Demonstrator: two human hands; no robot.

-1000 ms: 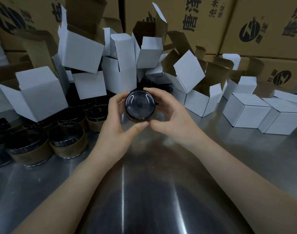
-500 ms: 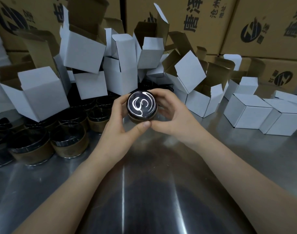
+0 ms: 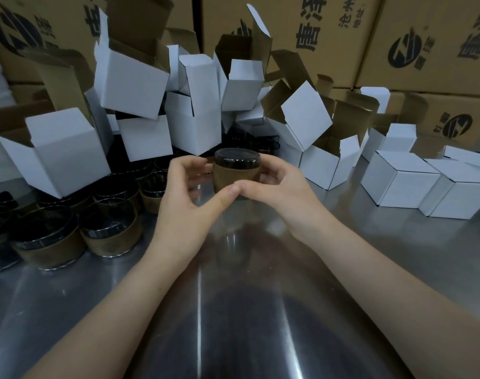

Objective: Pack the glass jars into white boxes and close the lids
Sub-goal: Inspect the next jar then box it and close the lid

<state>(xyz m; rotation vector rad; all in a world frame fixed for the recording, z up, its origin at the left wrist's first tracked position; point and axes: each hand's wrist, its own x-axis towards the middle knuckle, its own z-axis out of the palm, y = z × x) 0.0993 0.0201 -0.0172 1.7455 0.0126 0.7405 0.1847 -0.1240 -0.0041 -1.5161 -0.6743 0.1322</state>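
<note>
1. The fingers [image 3: 185,162] of the left hand [image 3: 189,199] and right hand [image 3: 284,192] curl round one glass jar [image 3: 234,175], thumbs meeting in front of its brown sleeve.
2. The jar is upright, dark lid on top, held above the steel surface [image 3: 260,310].
3. More jars [image 3: 110,231] stand to the left. Open white boxes [image 3: 135,80] are heaped behind, and closed white boxes [image 3: 397,181] sit to the right.
</note>
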